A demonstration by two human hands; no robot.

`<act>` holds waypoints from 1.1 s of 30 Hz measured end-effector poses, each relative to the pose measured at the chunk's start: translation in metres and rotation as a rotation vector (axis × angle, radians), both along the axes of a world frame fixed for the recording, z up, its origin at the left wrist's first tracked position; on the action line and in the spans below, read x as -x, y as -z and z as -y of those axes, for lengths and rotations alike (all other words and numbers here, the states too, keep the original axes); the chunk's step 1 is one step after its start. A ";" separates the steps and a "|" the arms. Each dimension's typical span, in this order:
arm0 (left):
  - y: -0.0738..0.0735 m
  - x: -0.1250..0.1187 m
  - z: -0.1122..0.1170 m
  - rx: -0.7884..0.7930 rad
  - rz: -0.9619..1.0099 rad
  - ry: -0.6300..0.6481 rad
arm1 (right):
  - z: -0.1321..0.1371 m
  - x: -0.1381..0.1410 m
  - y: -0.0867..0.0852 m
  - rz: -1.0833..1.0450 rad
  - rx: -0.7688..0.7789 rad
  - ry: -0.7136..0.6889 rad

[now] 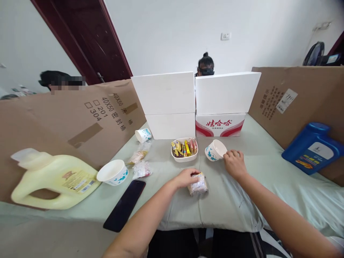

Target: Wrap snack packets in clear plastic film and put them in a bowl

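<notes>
- Snack tray (pixel 185 159): at 12 o'clock from the left hand, well apart from it.
- Right hand (pixel 234 163): half-curled, fingers pinching the paper bowl's near-right rim.
- Paper bowl (pixel 211 153): tilted, at 10 o'clock from the right hand, touching it.
- Left hand (pixel 186 178): partly closed, thumb and fingers holding the packet's upper-left corner.
- Wrapped packet (pixel 199 187): at 4 o'clock from the left hand.

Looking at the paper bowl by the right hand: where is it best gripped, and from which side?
I'd pinch the rim of the paper bowl from the right. Its mouth is open, so thumb and fingers could straddle the wall. The right hand is at that edge, while the snack container sits off the bowl's left side.
</notes>
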State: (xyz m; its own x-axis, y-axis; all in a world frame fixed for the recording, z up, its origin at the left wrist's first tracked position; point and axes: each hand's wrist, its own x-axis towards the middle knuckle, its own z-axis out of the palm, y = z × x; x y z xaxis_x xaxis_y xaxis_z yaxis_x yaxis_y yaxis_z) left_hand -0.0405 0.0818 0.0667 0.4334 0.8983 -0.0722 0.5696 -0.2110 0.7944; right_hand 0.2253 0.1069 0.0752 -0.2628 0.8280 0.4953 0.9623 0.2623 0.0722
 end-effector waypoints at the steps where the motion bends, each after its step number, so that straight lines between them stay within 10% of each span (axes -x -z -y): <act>1: 0.002 -0.002 -0.001 -0.047 0.007 -0.043 | -0.002 -0.002 -0.004 -0.007 -0.006 0.008; 6: 0.009 0.008 0.015 -0.318 0.045 -0.182 | 0.036 -0.024 -0.004 -0.055 0.011 0.023; 15: 0.046 0.006 0.069 -0.721 0.014 -0.127 | 0.126 -0.103 0.059 -0.103 0.416 0.197; 21: 0.054 0.007 0.063 -0.685 0.034 -0.112 | 0.104 -0.034 0.026 -0.307 0.267 -0.068; 27: 0.054 0.009 0.065 -0.690 0.121 -0.136 | 0.078 0.075 -0.010 -0.014 0.257 -0.371; 33: 0.059 0.008 0.063 -0.637 0.196 -0.204 | 0.076 0.063 0.003 0.070 0.267 -0.366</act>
